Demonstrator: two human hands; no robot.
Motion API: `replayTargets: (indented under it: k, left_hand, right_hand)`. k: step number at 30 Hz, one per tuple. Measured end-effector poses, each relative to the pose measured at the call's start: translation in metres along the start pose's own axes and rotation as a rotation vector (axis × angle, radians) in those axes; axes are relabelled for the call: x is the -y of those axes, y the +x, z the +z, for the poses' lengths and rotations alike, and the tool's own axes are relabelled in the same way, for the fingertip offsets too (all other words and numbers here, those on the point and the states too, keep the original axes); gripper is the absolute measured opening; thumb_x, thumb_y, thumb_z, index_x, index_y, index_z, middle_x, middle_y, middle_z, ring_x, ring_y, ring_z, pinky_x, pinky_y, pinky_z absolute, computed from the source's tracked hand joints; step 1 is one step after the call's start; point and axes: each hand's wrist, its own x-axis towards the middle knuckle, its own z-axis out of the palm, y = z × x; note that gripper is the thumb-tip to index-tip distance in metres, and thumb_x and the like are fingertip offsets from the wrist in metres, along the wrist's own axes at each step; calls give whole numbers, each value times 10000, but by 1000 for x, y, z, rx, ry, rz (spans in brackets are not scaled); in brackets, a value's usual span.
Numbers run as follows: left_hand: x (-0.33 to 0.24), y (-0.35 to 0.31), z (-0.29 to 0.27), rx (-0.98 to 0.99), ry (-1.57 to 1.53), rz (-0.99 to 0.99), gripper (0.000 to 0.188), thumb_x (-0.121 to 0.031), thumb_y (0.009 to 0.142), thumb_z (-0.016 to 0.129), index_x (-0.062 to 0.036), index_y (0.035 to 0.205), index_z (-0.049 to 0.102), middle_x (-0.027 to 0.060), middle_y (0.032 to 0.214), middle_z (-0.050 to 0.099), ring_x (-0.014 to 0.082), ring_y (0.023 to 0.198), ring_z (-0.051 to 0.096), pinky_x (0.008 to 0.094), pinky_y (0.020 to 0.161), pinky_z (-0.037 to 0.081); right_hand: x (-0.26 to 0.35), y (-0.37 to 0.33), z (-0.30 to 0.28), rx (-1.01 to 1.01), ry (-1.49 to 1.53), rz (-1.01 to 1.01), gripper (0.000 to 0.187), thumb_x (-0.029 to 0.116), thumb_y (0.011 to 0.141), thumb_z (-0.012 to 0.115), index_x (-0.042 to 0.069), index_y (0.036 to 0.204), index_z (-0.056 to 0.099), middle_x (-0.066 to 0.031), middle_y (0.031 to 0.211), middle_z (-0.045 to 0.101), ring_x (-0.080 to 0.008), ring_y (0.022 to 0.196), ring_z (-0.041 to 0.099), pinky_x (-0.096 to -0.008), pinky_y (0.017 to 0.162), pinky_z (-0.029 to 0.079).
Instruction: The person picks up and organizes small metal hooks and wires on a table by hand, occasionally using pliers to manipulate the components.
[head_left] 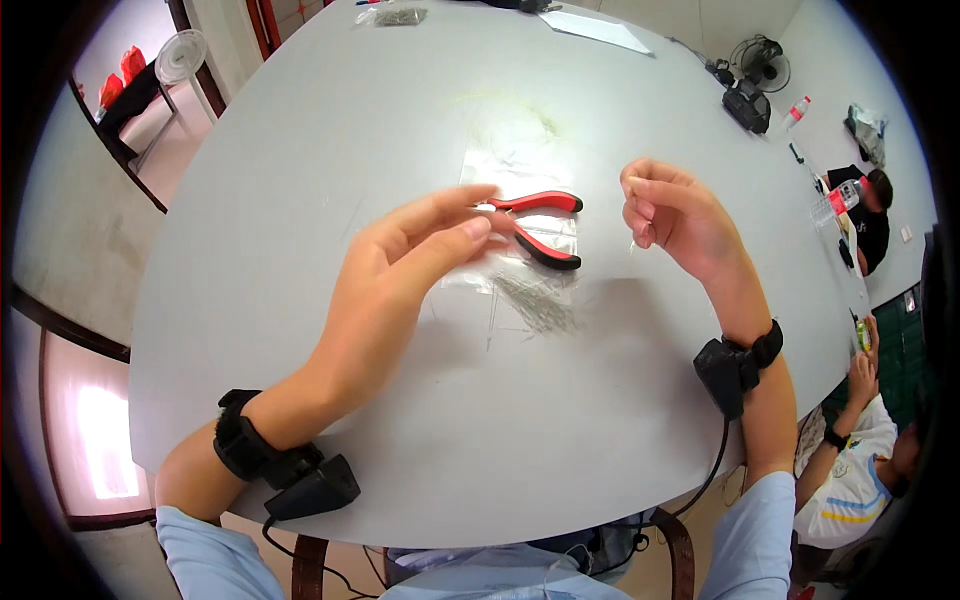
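Note:
Pliers with red and black handles [548,203] lie on a clear plastic bag [562,226] in the middle of the table, handles spread. Over their jaw end is my left hand [400,250], its fingers stretched and the thumb apart from them; it hides the jaws. I see nothing held in it. To the right of the pliers, my right hand [680,215] is raised with thumb and forefinger pinched together. Whatever sits in that pinch is too fine to make out. A loose heap of thin metal pins [538,306] lies just below the pliers.
A small bag of pins [400,17] and a white sheet [600,32] lie at the table's far edge. A black case [747,106] and bottles [797,112] stand far right. Two other people sit along the right side, one handling a small green object [862,334].

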Motion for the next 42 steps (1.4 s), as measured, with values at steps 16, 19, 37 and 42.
replayTargets:
  k: [16, 19, 37, 42]
  left_hand:
    - [5, 0, 9, 138, 1002, 892, 443, -52, 577, 758, -153, 1002, 683, 51, 971, 593, 248, 902, 558, 310, 746, 465]
    - [7, -1, 9, 151, 1000, 941, 399, -50, 597, 747, -134, 981, 682, 32, 885, 595, 214, 795, 566, 283, 664, 464]
    - [9, -5, 10, 229, 895, 991, 198, 32, 702, 650, -6, 894, 627, 98, 849, 584, 212, 689, 578, 288, 568, 462]
    - [5, -6, 11, 182, 911, 930, 203, 44, 671, 676, -18, 855, 619, 90, 837, 596, 208, 667, 582, 285, 552, 459]
  right_hand:
    - [-12, -23, 75, 354, 201, 255, 100, 99, 852, 539, 15, 838, 591, -28, 739, 570, -91, 590, 551, -214, 516, 463]
    - [-12, -26, 77, 371, 267, 351, 98, 81, 850, 512, 25, 808, 581, -42, 749, 575, -87, 593, 546, -210, 506, 455]
    - [-6, -40, 92, 253, 409, 504, 169, 112, 851, 511, 69, 689, 529, 39, 618, 408, -53, 501, 351, -213, 436, 264]
    - [-11, -38, 90, 266, 390, 476, 136, 131, 852, 536, 68, 732, 545, 35, 603, 403, -59, 505, 375, -218, 430, 276]
